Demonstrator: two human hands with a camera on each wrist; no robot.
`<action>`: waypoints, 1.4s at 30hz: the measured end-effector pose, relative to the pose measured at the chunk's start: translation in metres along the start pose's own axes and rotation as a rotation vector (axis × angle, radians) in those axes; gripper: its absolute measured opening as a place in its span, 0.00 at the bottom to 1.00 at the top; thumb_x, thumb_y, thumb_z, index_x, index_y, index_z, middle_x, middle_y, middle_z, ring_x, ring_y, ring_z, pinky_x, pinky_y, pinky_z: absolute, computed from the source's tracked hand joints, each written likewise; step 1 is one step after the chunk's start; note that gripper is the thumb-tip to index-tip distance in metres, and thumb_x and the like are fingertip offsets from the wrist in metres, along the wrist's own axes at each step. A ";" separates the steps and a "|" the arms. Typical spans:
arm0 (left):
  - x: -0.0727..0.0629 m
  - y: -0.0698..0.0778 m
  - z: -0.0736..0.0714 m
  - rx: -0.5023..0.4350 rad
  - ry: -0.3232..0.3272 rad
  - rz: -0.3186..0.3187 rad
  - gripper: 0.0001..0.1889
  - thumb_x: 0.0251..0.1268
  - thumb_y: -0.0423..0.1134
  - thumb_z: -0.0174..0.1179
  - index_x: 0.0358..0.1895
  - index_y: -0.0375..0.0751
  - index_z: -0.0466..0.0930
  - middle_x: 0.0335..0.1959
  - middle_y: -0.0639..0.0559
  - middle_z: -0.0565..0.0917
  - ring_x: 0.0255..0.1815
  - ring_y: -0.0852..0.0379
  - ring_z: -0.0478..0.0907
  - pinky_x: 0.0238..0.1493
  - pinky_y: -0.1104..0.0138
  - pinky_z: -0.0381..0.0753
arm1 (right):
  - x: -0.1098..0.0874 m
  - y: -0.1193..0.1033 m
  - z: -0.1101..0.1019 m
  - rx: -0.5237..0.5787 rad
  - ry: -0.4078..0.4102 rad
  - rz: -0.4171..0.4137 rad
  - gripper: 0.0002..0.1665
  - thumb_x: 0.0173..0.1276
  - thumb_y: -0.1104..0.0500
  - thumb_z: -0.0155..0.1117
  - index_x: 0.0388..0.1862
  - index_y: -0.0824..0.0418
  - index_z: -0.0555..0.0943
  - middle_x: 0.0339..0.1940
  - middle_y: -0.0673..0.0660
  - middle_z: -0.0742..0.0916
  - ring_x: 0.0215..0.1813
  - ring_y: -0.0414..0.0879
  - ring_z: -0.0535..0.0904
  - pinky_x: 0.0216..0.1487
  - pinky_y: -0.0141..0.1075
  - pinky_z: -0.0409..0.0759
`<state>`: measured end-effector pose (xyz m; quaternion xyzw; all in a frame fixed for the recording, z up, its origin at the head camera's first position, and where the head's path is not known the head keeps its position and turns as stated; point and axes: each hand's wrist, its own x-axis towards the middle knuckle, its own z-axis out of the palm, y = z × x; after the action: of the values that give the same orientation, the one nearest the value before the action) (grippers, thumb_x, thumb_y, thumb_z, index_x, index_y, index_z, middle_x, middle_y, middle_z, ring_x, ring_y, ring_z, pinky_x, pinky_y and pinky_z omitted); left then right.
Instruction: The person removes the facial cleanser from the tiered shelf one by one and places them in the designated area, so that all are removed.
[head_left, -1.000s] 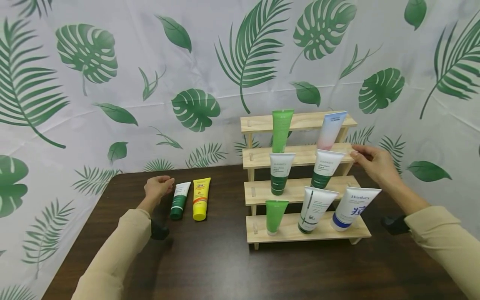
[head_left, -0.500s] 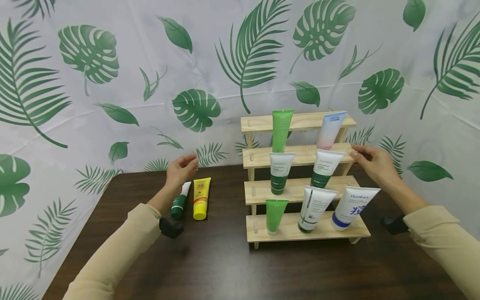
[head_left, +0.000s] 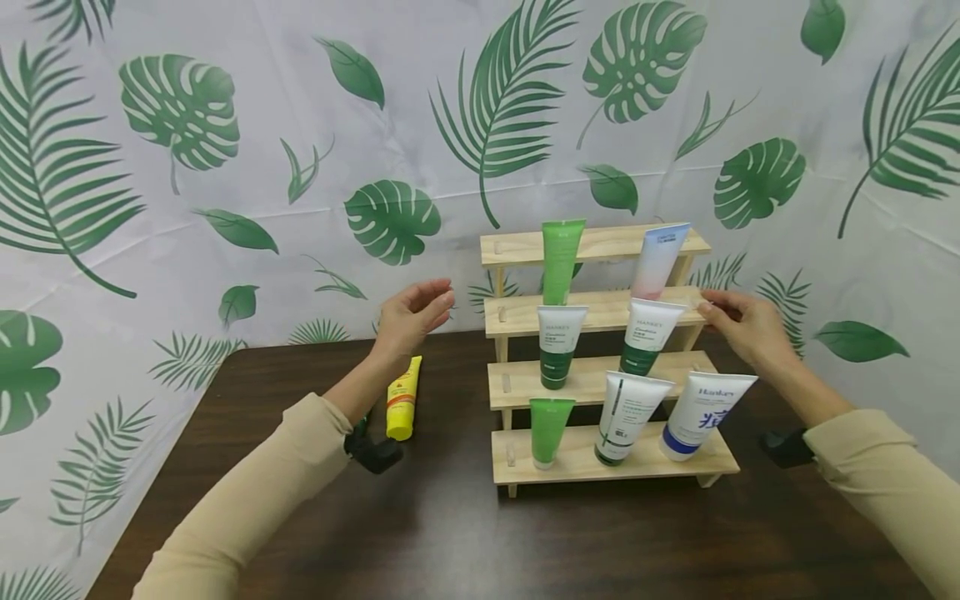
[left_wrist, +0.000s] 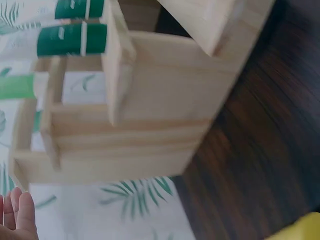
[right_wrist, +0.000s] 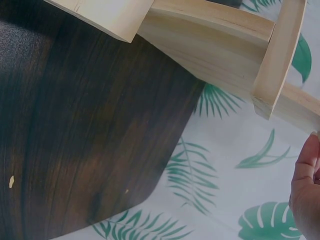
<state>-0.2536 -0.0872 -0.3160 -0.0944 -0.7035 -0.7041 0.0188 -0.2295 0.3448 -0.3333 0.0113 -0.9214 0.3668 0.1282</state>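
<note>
My left hand (head_left: pixel 408 321) is in the air left of a wooden tiered stand (head_left: pixel 615 471), fingers loosely bent, with nothing visible in it. Behind its forearm lies a yellow tube (head_left: pixel 402 408), and a green-capped tube there is almost wholly hidden. My right hand (head_left: pixel 753 333) pinches the right end of the stand's second tier from the top. Two tubes, one green (head_left: pixel 561 262) and one blue-pink (head_left: pixel 660 262), stand on the upper part. Lower down are white-and-green tubes (head_left: pixel 558 342), a small green tube (head_left: pixel 550 432), a white tube (head_left: pixel 628 417) and a white-blue tube (head_left: pixel 701 417).
The stand sits on a dark brown wooden table (head_left: pixel 450 533). A white cloth with green leaf prints (head_left: pixel 300 125) hangs behind the table's back edge. Each wrist carries a dark camera, the left one (head_left: pixel 375 454) low over the table.
My left hand has moved right and up, from beside the lying tubes toward the stand, and its arm now covers most of the green-capped tube. The right hand stays put.
</note>
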 end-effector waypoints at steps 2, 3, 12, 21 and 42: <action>0.001 0.006 0.008 -0.003 -0.022 0.026 0.20 0.65 0.35 0.59 0.58 0.32 0.72 0.56 0.39 0.76 0.49 0.59 0.77 0.52 0.67 0.79 | 0.000 0.000 0.001 0.005 0.000 0.005 0.31 0.75 0.49 0.47 0.64 0.74 0.67 0.53 0.72 0.77 0.41 0.47 0.79 0.32 0.14 0.72; 0.002 0.008 0.012 -0.001 -0.031 0.039 0.20 0.65 0.35 0.59 0.58 0.32 0.73 0.56 0.39 0.76 0.49 0.58 0.77 0.53 0.67 0.78 | 0.001 0.000 0.001 0.007 -0.001 0.008 0.31 0.75 0.49 0.46 0.64 0.73 0.67 0.53 0.73 0.77 0.44 0.52 0.78 0.32 0.13 0.72; 0.007 0.022 0.042 -0.021 -0.066 0.102 0.18 0.65 0.34 0.59 0.57 0.34 0.74 0.53 0.41 0.79 0.47 0.60 0.77 0.53 0.66 0.78 | 0.000 0.001 0.000 0.020 -0.007 -0.002 0.31 0.75 0.49 0.47 0.64 0.74 0.67 0.53 0.72 0.77 0.35 0.28 0.73 0.33 0.14 0.73; 0.016 0.029 0.066 -0.046 -0.099 0.143 0.18 0.63 0.33 0.60 0.56 0.34 0.75 0.54 0.42 0.79 0.52 0.57 0.77 0.54 0.67 0.77 | 0.001 0.002 0.000 0.017 -0.004 -0.014 0.31 0.74 0.50 0.47 0.64 0.74 0.67 0.52 0.73 0.77 0.33 0.22 0.69 0.33 0.13 0.72; 0.033 0.035 0.095 -0.065 -0.146 0.162 0.18 0.61 0.34 0.62 0.55 0.36 0.75 0.53 0.44 0.79 0.54 0.54 0.77 0.54 0.69 0.76 | 0.001 0.001 0.001 -0.001 -0.002 -0.002 0.31 0.74 0.50 0.47 0.64 0.73 0.67 0.53 0.72 0.77 0.43 0.47 0.78 0.33 0.14 0.73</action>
<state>-0.2698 0.0108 -0.2772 -0.2026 -0.6698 -0.7140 0.0215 -0.2308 0.3448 -0.3340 0.0125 -0.9217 0.3662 0.1274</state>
